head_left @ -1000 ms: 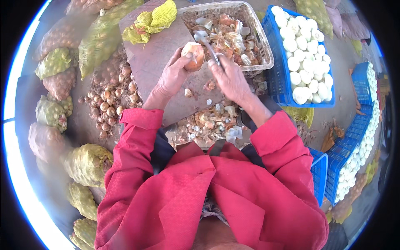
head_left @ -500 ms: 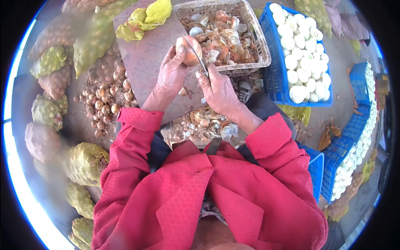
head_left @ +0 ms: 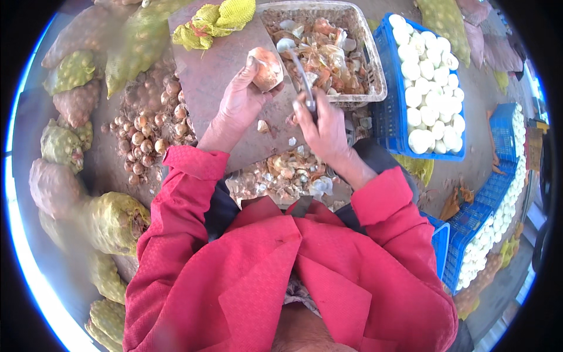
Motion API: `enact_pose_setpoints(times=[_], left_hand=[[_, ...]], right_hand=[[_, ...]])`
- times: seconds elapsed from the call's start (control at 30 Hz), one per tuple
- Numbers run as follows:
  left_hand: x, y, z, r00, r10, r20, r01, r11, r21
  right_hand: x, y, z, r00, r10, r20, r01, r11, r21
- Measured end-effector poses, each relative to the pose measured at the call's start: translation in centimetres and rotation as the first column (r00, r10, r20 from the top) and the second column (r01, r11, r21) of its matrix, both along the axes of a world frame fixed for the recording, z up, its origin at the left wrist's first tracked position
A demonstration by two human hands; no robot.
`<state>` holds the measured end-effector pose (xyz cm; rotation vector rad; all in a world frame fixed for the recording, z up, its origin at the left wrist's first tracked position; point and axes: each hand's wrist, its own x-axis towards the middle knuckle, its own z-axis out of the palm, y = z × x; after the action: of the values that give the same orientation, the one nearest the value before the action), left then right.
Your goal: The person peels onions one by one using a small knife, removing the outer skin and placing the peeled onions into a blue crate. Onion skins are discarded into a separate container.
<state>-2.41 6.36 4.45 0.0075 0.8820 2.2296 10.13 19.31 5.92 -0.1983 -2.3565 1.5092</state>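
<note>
My left hand [head_left: 242, 97] grips an onion [head_left: 268, 69], holding it up over the brownish board [head_left: 214, 70]. The onion still wears reddish-brown skin on part of its side, with a paler patch showing. A knife [head_left: 303, 76] with a slim, slightly curved blade is in my right hand [head_left: 322, 125], its fingers wrapped around the dark handle. The blade points away from me and stands apart from the onion, to its right. Motion smears the knife and the right fingers a little.
Beyond the board, a whitish crate [head_left: 375, 70] holds onion skins and scraps. Right of it, a blue crate [head_left: 393, 126] is full of peeled white onions. Unpeeled onions [head_left: 141, 138] lie on the floor at left, near filled mesh sacks [head_left: 117, 226]. A yellow net bag [head_left: 234, 13] rests on the board.
The knife has come off the onion and moved right with my right hand, which is also lower. The onion has turned in my left hand.
</note>
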Motion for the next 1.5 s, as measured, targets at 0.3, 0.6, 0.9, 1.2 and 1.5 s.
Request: enact_pose_setpoints(times=[0.3,0.6,0.9,1.2,1.5], left_hand=[[2.3,0.3,0.6,0.946,-0.285,-0.154,0.259,0.951,-0.168],[2.4,0.3,0.2,0.945,-0.269,-0.185,0.226,0.948,-0.224],[3.0,0.5,0.9,0.915,-0.286,-0.284,0.195,0.931,-0.309],[2.0,0.3,0.6,0.927,-0.302,-0.223,0.29,0.953,-0.085],[2.6,1.3,0.0,0.918,-0.345,-0.197,0.306,0.93,-0.203]], right_hand=[[-2.3,2.0,1.1,0.997,0.043,0.059,-0.044,0.999,0.016],[-2.0,2.2,1.5,0.992,0.024,0.122,-0.021,0.999,-0.026],[-2.0,2.1,1.1,0.991,-0.081,0.107,0.07,0.993,0.1],[-2.0,3.6,1.3,0.981,-0.061,0.184,0.108,0.96,-0.257],[-1.5,4.0,1.3,0.98,0.076,0.183,0.057,0.777,-0.627]])
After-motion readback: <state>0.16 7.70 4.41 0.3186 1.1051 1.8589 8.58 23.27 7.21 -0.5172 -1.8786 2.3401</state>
